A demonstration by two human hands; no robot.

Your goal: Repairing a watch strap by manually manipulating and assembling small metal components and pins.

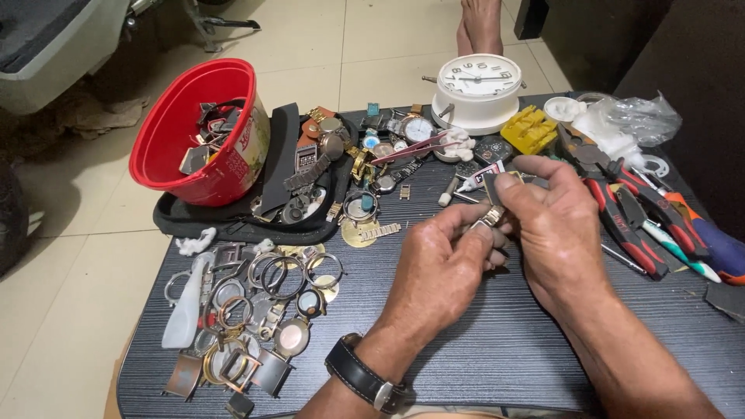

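So the small metal watch band piece [494,215] sits right in the middle of the shot, pinched between both hands just above the dark striped worktop [497,341]. It's goldish-silver and mostly hidden by fingers, so I can't tell exactly what part it is. The left hand [438,268] is closed on it from below with thumb and fingertips, and there's one black-strapped wristwatch [365,380] on that wrist. The right hand [555,225] clamps it from above, thumb pressed down on the top end.

Just behind the hands: one small glue tube [483,179], one pair of pink tweezers [411,149] and a little scatter of watch heads and dials, too jumbled to count properly. Further back stands one white alarm clock [479,91] and beside it one yellow plastic block [529,129].

Off to the right lie two red-handled pliers [628,225], side by side, then a couple of screwdrivers [691,233] with coloured handles, and one crumpled clear plastic bag [632,120] behind them.

Left side has a pile of empty watch cases and rings [256,310], a dozen-plus, overlapping too much for a real count, plus one white squeeze bottle [185,310] lying flat. Behind that, one red bucket [194,132] tipped on its side with more parts inside, resting on a black pouch [240,221]. One bare foot [479,25] shows on the tiled floor [85,256] at the top.
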